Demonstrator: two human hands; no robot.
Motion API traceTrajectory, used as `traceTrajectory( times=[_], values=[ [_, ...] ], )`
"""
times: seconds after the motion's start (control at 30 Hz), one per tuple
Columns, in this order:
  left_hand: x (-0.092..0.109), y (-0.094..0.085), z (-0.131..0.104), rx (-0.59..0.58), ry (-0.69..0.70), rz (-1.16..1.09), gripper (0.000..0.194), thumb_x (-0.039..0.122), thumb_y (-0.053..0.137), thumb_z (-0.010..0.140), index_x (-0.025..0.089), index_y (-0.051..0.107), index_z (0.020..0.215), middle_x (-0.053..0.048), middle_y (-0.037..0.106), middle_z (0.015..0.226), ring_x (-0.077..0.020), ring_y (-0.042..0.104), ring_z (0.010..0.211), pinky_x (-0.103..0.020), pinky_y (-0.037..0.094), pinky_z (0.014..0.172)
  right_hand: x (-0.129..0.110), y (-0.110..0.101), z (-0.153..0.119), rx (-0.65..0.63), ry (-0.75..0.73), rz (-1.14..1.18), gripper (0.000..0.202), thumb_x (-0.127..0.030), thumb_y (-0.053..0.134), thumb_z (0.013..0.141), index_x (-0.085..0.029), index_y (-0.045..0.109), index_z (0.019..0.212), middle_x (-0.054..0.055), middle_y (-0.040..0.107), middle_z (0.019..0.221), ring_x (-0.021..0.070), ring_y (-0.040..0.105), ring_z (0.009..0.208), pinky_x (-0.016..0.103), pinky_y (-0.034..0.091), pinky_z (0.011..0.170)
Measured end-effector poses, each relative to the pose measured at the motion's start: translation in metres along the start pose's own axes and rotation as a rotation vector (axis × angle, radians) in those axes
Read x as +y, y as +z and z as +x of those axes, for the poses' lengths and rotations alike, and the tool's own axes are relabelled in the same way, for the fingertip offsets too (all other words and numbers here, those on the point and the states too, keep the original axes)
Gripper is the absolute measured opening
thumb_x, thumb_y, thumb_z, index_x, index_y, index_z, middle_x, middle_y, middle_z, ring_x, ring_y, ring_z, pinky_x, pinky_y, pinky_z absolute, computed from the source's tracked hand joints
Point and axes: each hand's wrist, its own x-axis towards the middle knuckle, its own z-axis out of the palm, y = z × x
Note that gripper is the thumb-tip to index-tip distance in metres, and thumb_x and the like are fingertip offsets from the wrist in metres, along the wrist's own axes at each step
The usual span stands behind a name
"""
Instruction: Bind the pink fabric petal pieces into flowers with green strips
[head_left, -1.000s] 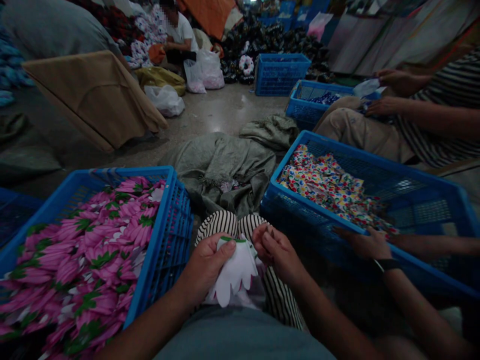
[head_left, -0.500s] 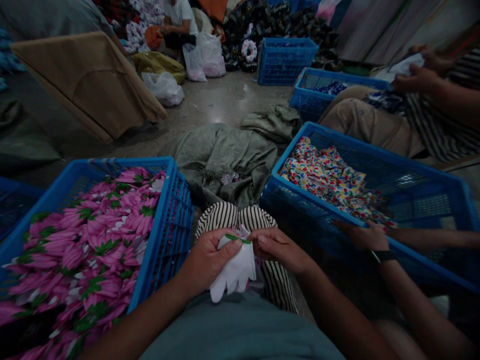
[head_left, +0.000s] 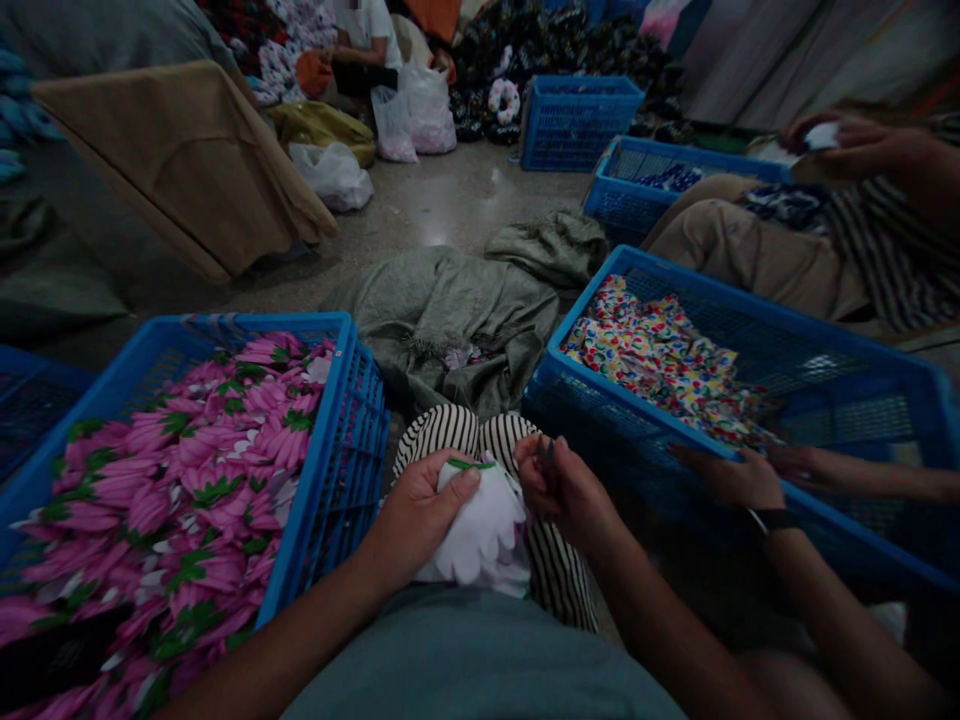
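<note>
The left hand (head_left: 421, 508) is pinching, between thumb and fingers, the green top edge of a soft white cloth piece (head_left: 480, 530) with a scalloped lower edge, which is hanging over the lap, close to knees in black-and-white striped fabric (head_left: 435, 432). Just beside it, the right hand (head_left: 566, 490) is keeping its fingers bunched around a small dark pointed thing (head_left: 547, 450) (perhaps snips, though the dim light is hiding its shape). Because that one pinch seems to be bearing the piece, a loosening thumb could be letting it slip; a straying point could be nicking the cloth or the left thumb, poor light adding to the risk. On the dull grey floor (head_left: 412, 215), a blue plastic crate (head_left: 346, 325) is holding pink-and-green cloth pieces (head_left: 210, 450) at left, while a longer blue mesh crate (head_left: 840, 395) is holding multicoloured patterned scraps (head_left: 652, 355) at right, a co-worker's hand (head_left: 750, 480) resting at its edge. Ahead, grey-green sacking (head_left: 465, 300) is lying crumpled.
</note>
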Motion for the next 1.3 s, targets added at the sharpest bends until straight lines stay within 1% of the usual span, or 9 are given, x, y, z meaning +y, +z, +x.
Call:
traceTrajectory(
  times=[0.23,0.43,0.57,0.67,0.83,0.97,1.1,1.2,1.3],
  values=[
    [-0.011,0.003,0.009,-0.011,0.019,-0.202,0.032,0.032,0.066,0.069,0.016,0.05,0.093,-0.002,0.064,0.077,-0.012,0.059,0.057,-0.024,0.046,0.054,0.016,0.009,-0.007,0.076,0.084,0.096,0.037,-0.041,0.074,0.058,-0.017,0.058,0.082,-0.005,0.049,0.051,0.0071,0.043,0.041,0.019,0.038,0.042],
    [-0.013,-0.001,0.013,-0.003,0.04,-0.168,0.024,0.032,0.06,0.073,0.015,0.052,0.088,0.0,0.061,0.072,-0.0112,0.056,0.059,-0.022,0.043,0.055,0.014,0.007,-0.005,0.235,0.084,0.158,0.031,-0.028,0.076,0.057,-0.018,0.058,0.08,-0.001,0.061,0.059,0.0115,0.054,0.046,0.021,0.042,0.041],
    [-0.015,-0.009,0.016,0.116,0.097,0.022,0.019,0.035,0.054,0.077,0.016,0.052,0.08,0.002,0.054,0.066,-0.0107,0.05,0.058,-0.022,0.039,0.054,0.014,0.009,-0.005,0.264,0.003,0.169,0.034,-0.029,0.077,0.055,-0.018,0.059,0.082,-0.002,0.061,0.06,0.0105,0.053,0.047,0.021,0.042,0.043],
    [-0.015,-0.011,0.015,0.299,0.363,0.326,0.019,0.031,0.06,0.072,0.018,0.049,0.08,0.002,0.049,0.073,-0.0127,0.048,0.068,-0.024,0.039,0.064,0.016,0.012,-0.004,0.234,-0.05,0.125,0.031,-0.032,0.076,0.056,-0.017,0.059,0.077,-0.003,0.058,0.056,0.0084,0.048,0.043,0.019,0.039,0.041],
    [-0.012,-0.001,0.009,-0.019,0.489,0.614,0.025,0.033,0.067,0.065,0.019,0.049,0.073,0.001,0.047,0.072,-0.014,0.045,0.069,-0.025,0.036,0.064,0.022,0.013,0.003,0.103,-0.118,0.022,0.026,-0.033,0.073,0.062,-0.016,0.054,0.061,-0.005,0.051,0.048,0.0049,0.04,0.041,0.016,0.032,0.04],
    [-0.006,-0.001,0.013,0.047,0.544,0.512,0.025,0.035,0.06,0.072,0.018,0.052,0.089,-0.004,0.052,0.087,-0.0174,0.048,0.083,-0.028,0.037,0.075,0.019,0.016,0.002,0.054,-0.051,0.12,0.026,-0.034,0.075,0.059,-0.017,0.056,0.062,-0.004,0.055,0.053,0.0067,0.045,0.044,0.017,0.036,0.043],
    [0.004,-0.008,0.027,-0.109,0.285,0.229,0.041,0.029,0.056,0.074,0.019,0.046,0.113,-0.007,0.054,0.106,-0.0191,0.049,0.098,-0.031,0.036,0.082,0.012,0.017,-0.005,0.067,0.051,0.21,0.03,-0.033,0.079,0.051,-0.017,0.062,0.07,-0.002,0.059,0.058,0.0083,0.05,0.047,0.018,0.04,0.047],
    [0.005,-0.008,0.034,-0.238,0.026,0.075,0.024,0.027,0.061,0.07,0.014,0.057,0.09,-0.002,0.057,0.078,-0.0123,0.053,0.07,-0.024,0.038,0.064,0.013,0.012,-0.004,0.01,0.06,0.138,0.03,-0.037,0.076,0.054,-0.014,0.062,0.068,-0.003,0.052,0.05,0.0058,0.04,0.039,0.017,0.033,0.04],
    [0.004,-0.005,0.031,-0.157,0.014,0.019,0.016,0.027,0.062,0.07,0.014,0.053,0.07,0.004,0.05,0.063,-0.0067,0.045,0.055,-0.019,0.033,0.054,0.015,0.001,0.0,-0.023,0.005,-0.005,0.032,-0.042,0.07,0.062,-0.013,0.06,0.069,-0.004,0.047,0.05,0.005,0.033,0.039,0.017,0.026,0.039]
  ],
)
